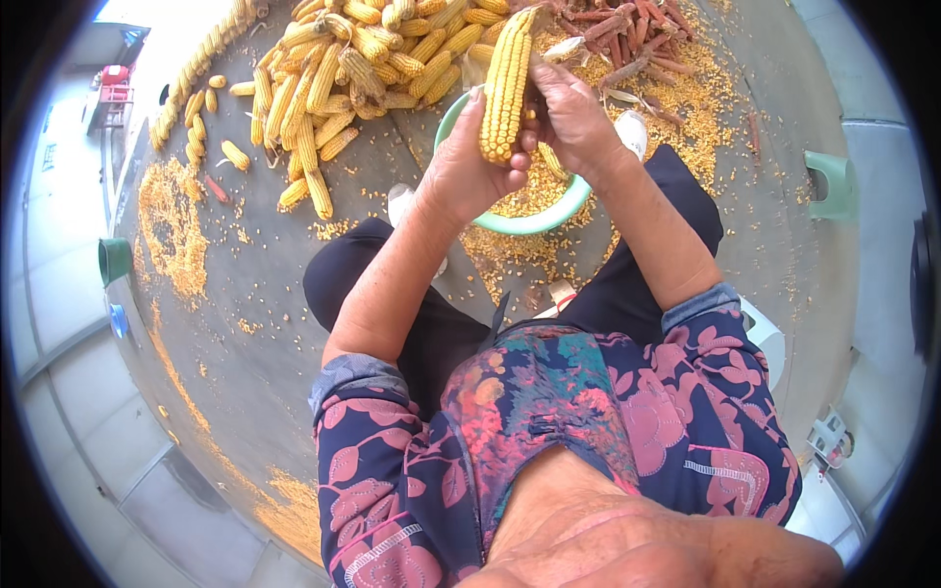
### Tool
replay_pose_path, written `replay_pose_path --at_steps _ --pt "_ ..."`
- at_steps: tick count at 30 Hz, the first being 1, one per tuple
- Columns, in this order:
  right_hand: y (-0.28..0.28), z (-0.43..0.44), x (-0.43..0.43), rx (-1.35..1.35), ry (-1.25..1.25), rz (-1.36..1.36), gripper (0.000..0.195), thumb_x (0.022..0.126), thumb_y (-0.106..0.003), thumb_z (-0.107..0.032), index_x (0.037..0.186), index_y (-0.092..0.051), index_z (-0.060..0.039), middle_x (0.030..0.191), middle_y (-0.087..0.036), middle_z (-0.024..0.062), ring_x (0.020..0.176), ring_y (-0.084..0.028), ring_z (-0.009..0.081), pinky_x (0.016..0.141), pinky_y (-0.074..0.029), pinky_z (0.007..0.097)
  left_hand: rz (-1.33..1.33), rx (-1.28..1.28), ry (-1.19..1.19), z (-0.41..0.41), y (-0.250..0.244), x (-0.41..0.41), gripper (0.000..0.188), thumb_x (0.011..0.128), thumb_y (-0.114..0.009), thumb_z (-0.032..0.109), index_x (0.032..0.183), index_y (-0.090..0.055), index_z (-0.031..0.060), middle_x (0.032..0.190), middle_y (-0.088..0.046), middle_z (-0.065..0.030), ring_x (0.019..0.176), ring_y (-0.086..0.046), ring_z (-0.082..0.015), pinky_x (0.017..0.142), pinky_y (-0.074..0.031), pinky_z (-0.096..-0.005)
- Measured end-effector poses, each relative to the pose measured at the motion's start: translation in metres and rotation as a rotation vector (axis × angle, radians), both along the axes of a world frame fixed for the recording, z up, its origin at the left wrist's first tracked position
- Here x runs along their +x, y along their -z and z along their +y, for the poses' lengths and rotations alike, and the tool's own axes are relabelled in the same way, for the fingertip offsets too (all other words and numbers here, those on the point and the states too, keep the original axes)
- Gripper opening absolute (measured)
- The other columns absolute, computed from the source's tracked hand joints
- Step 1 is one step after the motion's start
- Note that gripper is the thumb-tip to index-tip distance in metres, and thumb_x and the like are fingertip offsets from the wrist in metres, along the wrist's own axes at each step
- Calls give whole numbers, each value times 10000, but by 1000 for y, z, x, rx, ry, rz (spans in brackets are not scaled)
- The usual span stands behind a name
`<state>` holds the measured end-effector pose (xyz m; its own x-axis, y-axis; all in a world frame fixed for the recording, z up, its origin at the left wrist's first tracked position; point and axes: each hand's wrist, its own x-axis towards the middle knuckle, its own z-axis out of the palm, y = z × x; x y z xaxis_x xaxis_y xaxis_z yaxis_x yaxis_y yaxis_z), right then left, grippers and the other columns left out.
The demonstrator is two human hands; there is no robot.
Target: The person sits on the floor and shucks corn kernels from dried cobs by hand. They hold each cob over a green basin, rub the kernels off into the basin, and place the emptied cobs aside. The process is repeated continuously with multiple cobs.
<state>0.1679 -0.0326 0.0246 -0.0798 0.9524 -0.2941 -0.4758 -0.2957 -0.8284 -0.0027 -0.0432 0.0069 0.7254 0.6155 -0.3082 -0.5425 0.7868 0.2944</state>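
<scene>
A yellow ear of dried corn point(507, 88) is held upright, slightly tilted, above a pale green basin point(540, 219). My left hand point(478, 158) grips its lower part, with the thumb along its side. Close against the ear's right side is my right hand point(577, 117), its fingers curled and partly hidden; whether it grips the ear I cannot tell. Loose corn kernels point(518, 202) lie in the basin, and another ear of corn point(553, 160) shows there, partly behind the right hand.
A large heap of corn ears point(353, 66) lies beyond the basin to the left. Reddish bare cobs point(632, 33) are piled at the upper right, among scattered kernels point(695, 110). A green plastic stool point(831, 185) stands at the right, a green container point(115, 262) at the left.
</scene>
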Motion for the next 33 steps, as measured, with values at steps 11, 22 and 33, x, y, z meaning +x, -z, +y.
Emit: replay_pose_path --at_steps 11,22,33 --pt "5 2 -12 133 50 -219 468 1081 -421 -481 1119 -623 -61 917 -633 30 808 -589 121 718 -501 274 665 360 -53 -14 -22 17 584 1047 -324 637 1158 -547 109 786 -584 -48 558 -521 -131 476 -451 -271" --pt "25 22 -10 228 127 -396 493 1104 -395 -419 1082 -649 2 919 -675 91 853 -621 186 797 -494 341 661 343 -116 -17 -28 17 568 1059 -313 625 1111 -550 111 769 -570 -57 564 -495 -135 486 -425 -274" --pt "-5 7 -12 244 -92 -419 516 1063 -447 -527 1054 -634 -46 735 -624 -10 545 -533 45 473 -431 200 520 215 -208 -9 -17 23 609 1011 -404 685 951 -579 105 708 -569 -30 510 -502 -115 434 -431 -248"
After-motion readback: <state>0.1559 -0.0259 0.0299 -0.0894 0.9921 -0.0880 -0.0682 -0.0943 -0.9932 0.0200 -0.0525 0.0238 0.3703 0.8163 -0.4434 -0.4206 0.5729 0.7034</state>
